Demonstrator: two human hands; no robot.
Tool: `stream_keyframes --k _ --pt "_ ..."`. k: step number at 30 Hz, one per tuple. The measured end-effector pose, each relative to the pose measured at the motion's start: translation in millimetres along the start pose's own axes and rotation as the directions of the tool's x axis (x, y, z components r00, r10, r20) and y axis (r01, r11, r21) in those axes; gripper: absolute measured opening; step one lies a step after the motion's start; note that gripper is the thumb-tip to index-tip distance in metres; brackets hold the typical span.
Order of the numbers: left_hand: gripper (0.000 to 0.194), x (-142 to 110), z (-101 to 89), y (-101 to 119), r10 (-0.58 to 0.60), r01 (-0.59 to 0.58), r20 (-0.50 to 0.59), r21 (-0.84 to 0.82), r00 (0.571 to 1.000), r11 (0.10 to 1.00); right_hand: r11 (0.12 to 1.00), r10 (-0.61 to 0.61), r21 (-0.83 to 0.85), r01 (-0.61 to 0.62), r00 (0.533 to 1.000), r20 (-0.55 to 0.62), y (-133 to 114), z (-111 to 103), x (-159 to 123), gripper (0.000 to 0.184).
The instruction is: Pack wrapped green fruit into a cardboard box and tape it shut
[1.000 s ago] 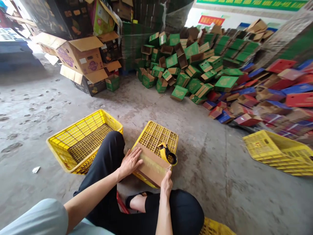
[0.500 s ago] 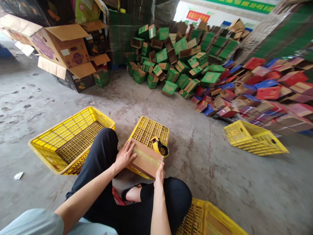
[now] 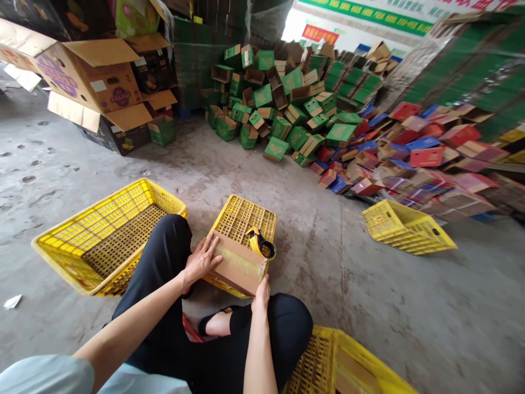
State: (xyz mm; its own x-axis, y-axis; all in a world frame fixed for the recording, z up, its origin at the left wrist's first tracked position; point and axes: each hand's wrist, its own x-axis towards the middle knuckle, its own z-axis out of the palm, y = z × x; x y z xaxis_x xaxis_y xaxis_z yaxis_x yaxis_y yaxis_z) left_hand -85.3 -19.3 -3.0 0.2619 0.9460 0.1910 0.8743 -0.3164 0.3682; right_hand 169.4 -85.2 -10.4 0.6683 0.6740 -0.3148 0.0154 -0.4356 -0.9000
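Observation:
A brown cardboard box (image 3: pixel 238 264) with a strip of shiny tape along its top lies on an upturned yellow plastic crate (image 3: pixel 240 210) in front of my knees. My left hand (image 3: pixel 202 260) rests flat on the box's left end, fingers apart. At the opposite end, my right hand (image 3: pixel 261 295) grips the near right corner, its fingers partly hidden. Just beyond the box, a yellow-and-black tape dispenser (image 3: pixel 262 246) sits on the crate, touched by neither hand.
An open yellow crate (image 3: pixel 110 235) stands at my left. Another crate (image 3: pixel 315 355) with cardboard inside is by my right knee, and a tilted one (image 3: pixel 406 227) lies farther right. Piles of green boxes (image 3: pixel 283 128) and red and blue boxes (image 3: pixel 426 157) fill the back; large cartons (image 3: pixel 98 82) stand left.
My view has turned to the right, so the scene shifts left. My right hand has slid slightly nearer to me along the box's end; my left hand stays in place on it.

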Motion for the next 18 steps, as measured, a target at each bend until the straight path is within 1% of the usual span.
stream_keyframes --k 3,6,10,13,18 --pt "0.071 -1 -0.7 3 -0.004 0.004 0.004 0.007 1.0 1.0 0.994 0.035 -0.102 -0.036 0.999 -0.012 -5 -1 0 0.075" --pt "0.071 0 -2.4 4 -0.005 0.005 0.011 0.005 1.0 1.0 0.985 0.007 -0.17 -0.004 1.0 0.014 -13 -1 6 0.074" --pt "0.071 2 -4.7 6 -0.005 0.004 0.029 0.007 1.0 1.0 0.965 0.005 -0.262 0.004 0.999 0.034 -21 0 16 0.075" --pt "0.07 2 -5.9 7 -0.018 0.017 0.043 0.017 0.999 1.0 0.963 -0.009 -0.269 0.02 0.999 0.04 -21 5 19 0.071" --pt "0.07 1 -6.1 8 -0.024 0.022 0.061 0.03 0.998 0.999 0.968 -0.022 -0.25 0.017 1.0 -0.018 -15 12 18 0.067"
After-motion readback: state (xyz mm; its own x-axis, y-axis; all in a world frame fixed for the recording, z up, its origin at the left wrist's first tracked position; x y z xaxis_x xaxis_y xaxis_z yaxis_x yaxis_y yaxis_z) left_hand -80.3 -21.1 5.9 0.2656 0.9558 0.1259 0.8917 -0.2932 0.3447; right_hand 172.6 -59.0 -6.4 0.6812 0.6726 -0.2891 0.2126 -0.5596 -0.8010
